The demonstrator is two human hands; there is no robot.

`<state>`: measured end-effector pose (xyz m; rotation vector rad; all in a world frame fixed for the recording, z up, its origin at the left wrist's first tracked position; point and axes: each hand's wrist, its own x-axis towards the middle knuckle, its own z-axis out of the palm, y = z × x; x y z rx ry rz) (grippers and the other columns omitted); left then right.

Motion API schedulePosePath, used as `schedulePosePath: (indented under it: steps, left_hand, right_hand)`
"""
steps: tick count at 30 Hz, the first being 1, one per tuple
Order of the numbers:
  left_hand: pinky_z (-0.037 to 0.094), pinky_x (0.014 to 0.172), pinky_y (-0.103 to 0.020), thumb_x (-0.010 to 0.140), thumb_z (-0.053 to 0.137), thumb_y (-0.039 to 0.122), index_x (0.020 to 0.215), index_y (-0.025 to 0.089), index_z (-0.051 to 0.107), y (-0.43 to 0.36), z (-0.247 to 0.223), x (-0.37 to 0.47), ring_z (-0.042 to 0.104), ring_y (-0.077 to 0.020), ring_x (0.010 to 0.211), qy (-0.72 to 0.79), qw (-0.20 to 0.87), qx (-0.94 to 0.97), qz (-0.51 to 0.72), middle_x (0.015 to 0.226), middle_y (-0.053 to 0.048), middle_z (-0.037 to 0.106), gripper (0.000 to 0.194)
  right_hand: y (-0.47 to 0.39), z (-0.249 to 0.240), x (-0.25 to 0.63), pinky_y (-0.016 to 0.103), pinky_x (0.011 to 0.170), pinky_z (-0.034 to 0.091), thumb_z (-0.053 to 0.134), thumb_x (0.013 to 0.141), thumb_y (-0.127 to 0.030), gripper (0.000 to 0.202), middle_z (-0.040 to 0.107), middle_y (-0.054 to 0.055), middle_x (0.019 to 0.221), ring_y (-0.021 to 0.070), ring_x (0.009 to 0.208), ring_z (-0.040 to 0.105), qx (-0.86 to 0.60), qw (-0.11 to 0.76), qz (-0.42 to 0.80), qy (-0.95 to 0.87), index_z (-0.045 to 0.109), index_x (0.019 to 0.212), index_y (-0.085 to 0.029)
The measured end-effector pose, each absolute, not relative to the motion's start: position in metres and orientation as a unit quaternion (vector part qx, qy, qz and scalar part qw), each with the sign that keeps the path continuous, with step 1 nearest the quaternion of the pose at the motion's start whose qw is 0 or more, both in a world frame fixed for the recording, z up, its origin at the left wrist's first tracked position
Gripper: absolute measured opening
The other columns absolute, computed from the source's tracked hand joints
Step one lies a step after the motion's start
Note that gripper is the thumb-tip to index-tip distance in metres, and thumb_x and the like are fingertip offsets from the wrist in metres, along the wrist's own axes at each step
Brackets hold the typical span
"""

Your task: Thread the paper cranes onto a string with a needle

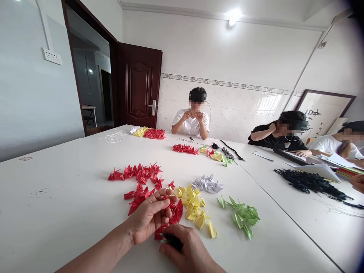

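My left hand [150, 214] is turned palm up with its fingers curled in and the thumb close to them; anything thin between them is too small to make out. Below it, my right hand [189, 244] grips a small black tool [173, 240], largely hidden by the fingers. A red folded paper crane [160, 230] lies between the two hands, by the tool's tip. Around and beyond my hands are red paper cranes [142, 174]. Yellow cranes [194, 203] lie to the right, white ones [208, 184] behind them, and green ones [246, 216] farther right.
Across the white table [71, 204] sits a person [190, 123] with both hands raised. More cranes [155, 133] and white strings [115, 135] lie at the far side. Black cords [309, 184] and papers [318, 172] are on the right, near two other people. A table seam runs diagonally.
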<state>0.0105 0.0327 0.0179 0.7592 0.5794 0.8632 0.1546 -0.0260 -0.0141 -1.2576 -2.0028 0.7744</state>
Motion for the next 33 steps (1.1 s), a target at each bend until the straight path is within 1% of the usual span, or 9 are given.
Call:
schedulePosePath:
  steps: [4,8,11,16,23,25,28,30,33]
  left_hand:
    - [0.044,0.059,-0.023,0.074,0.058,0.006,0.096,0.017,0.058,0.031,0.018,0.009,0.058,-0.0095,0.066,0.268,0.804,0.35,0.4,0.101,-0.007,0.061,0.025]
    - [0.044,0.063,-0.024,0.064,0.048,-0.004,0.095,0.017,0.059,0.031,0.016,0.008,0.06,-0.0129,0.075,0.26,0.807,0.351,0.398,0.104,-0.007,0.061,0.039]
    - [0.044,0.064,-0.024,0.059,0.046,-0.007,0.095,0.017,0.059,0.032,0.015,0.008,0.061,-0.0141,0.079,0.264,0.805,0.353,0.397,0.105,-0.006,0.062,0.045]
    - [0.046,0.065,-0.024,0.066,0.054,-0.004,0.098,0.019,0.059,0.031,0.017,0.011,0.061,-0.0116,0.075,0.267,0.804,0.352,0.398,0.103,-0.005,0.062,0.04]
    - [0.047,0.067,-0.023,0.067,0.061,-0.002,0.091,0.018,0.062,0.031,0.016,0.011,0.062,-0.0116,0.074,0.258,0.811,0.339,0.401,0.096,-0.004,0.064,0.031]
    - [0.048,0.068,-0.023,0.068,0.062,0.0,0.092,0.017,0.062,0.031,0.015,0.01,0.063,-0.0119,0.074,0.255,0.812,0.34,0.4,0.094,-0.005,0.065,0.03]
    - [0.048,0.07,-0.024,0.07,0.065,0.004,0.095,0.017,0.061,0.031,0.014,0.011,0.064,-0.0134,0.075,0.266,0.807,0.341,0.403,0.093,-0.006,0.067,0.028]
    - [0.049,0.069,-0.024,0.072,0.066,0.009,0.095,0.017,0.061,0.031,0.014,0.011,0.065,-0.0143,0.076,0.28,0.801,0.337,0.408,0.095,-0.007,0.067,0.025]
    - [0.049,0.065,-0.024,0.075,0.065,0.014,0.095,0.017,0.062,0.033,0.015,0.011,0.065,-0.0147,0.077,0.284,0.8,0.331,0.413,0.098,-0.008,0.066,0.021]
  right_hand:
    - [-0.027,-0.014,0.154,0.02,0.065,0.044,0.061,0.071,-0.013,0.023,0.07,0.001,0.084,0.0142,0.071,0.06,-0.476,0.325,0.301,-0.76,0.068,0.092,-0.018]
    - [-0.027,-0.014,0.154,0.021,0.067,0.045,0.06,0.073,-0.014,0.023,0.07,0.001,0.085,0.0144,0.073,0.061,-0.469,0.33,0.307,-0.76,0.067,0.093,-0.019]
    - [-0.028,-0.013,0.155,0.021,0.067,0.045,0.06,0.073,-0.015,0.023,0.07,0.001,0.086,0.0148,0.073,0.061,-0.471,0.33,0.31,-0.757,0.067,0.093,-0.019]
    - [-0.028,-0.013,0.156,0.021,0.068,0.045,0.06,0.072,-0.014,0.024,0.07,0.001,0.087,0.0152,0.075,0.062,-0.469,0.333,0.311,-0.757,0.068,0.094,-0.02]
    - [-0.027,-0.014,0.155,0.021,0.068,0.046,0.06,0.072,-0.014,0.025,0.07,0.001,0.087,0.0154,0.075,0.062,-0.471,0.331,0.314,-0.755,0.068,0.094,-0.021]
    - [-0.027,-0.015,0.155,0.021,0.068,0.045,0.06,0.071,-0.014,0.026,0.07,0.001,0.087,0.0155,0.075,0.062,-0.472,0.333,0.314,-0.754,0.068,0.094,-0.021]
    - [-0.024,-0.018,0.154,0.021,0.065,0.046,0.062,0.068,-0.012,0.027,0.07,0.002,0.085,0.0158,0.072,0.062,-0.476,0.327,0.315,-0.753,0.069,0.093,-0.019]
    - [-0.021,-0.02,0.154,0.02,0.064,0.046,0.063,0.066,-0.012,0.027,0.07,0.003,0.083,0.0159,0.07,0.062,-0.472,0.326,0.32,-0.754,0.07,0.092,-0.018]
    - [-0.019,-0.024,0.155,0.021,0.063,0.047,0.064,0.068,-0.017,0.024,0.07,0.004,0.082,0.016,0.069,0.062,-0.463,0.345,0.304,-0.758,0.069,0.092,-0.017]
